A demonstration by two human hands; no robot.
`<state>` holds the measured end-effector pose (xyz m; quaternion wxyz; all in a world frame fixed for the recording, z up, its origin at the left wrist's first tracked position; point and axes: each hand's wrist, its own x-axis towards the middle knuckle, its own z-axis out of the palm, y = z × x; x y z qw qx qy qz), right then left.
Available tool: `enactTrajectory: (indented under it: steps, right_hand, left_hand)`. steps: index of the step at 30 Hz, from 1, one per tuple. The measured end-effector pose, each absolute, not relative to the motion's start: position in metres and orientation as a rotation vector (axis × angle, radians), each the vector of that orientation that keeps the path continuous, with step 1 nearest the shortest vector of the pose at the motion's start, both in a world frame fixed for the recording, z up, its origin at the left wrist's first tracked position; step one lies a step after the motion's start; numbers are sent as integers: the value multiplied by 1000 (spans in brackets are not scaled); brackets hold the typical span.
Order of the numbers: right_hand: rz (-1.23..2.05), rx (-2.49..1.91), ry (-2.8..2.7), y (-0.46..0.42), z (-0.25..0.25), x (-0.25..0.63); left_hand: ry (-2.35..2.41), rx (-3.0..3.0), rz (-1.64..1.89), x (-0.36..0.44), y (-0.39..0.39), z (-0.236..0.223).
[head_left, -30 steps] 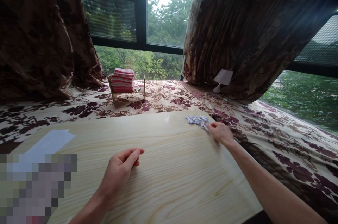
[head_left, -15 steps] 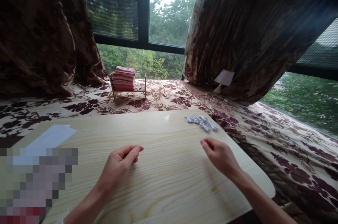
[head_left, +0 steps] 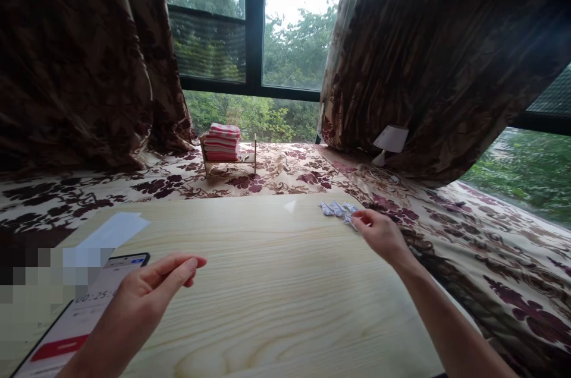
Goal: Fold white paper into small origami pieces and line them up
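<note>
At the far right corner of the pale wooden table [head_left: 250, 289] lie several small folded white paper pieces [head_left: 338, 210], grouped closely. My right hand [head_left: 381, 235] reaches them with thumb and fingers pinched at the nearest piece, and hides part of the group. My left hand [head_left: 154, 289] hovers near the table's left side, its fingers curled and thumb against the index finger, with nothing visible in it. It overlaps a phone [head_left: 96, 301] whose screen shows running digits and a red button.
White paper strips [head_left: 113, 229] lie at the table's left. Beyond the table, a small wooden rack [head_left: 229, 165] bears folded red-and-white cloths [head_left: 223, 143]. A white lamp [head_left: 391, 139] stands on the floral cloth [head_left: 285, 173] by the curtain [head_left: 401, 57].
My right hand drew back from the paper pieces toward me, then returned to them. My left hand has moved left, over the phone. The view has shifted slightly.
</note>
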<state>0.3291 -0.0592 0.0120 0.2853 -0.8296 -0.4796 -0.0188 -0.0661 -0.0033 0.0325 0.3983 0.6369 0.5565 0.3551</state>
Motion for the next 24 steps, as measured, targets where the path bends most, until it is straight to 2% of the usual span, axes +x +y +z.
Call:
enactTrajectory:
  steps: [5, 10, 15, 20, 22, 24]
  right_hand:
    - [11, -2371, -1141, -59, -11, 392]
    - [35, -2397, -1135, -47, -24, 390]
    - [-17, -2323, -1200, -49, -13, 376]
    - [-185, -1972, -1478, -63, 8, 290]
    - [-483, -1563, -1710, -65, 14, 249]
    - [-619, -1303, -1870, -63, 18, 218]
  left_hand:
    - [1236, 1672, 848, -16, -13, 46]
    - [1066, 1675, 744, 36, -17, 47]
    - [1032, 1568, 737, 48, -14, 39]
    - [1031, 1394, 741, 40, -5, 33]
    - [977, 1316, 773, 33, 0, 30]
    - [907, 1272, 834, 25, 4, 26]
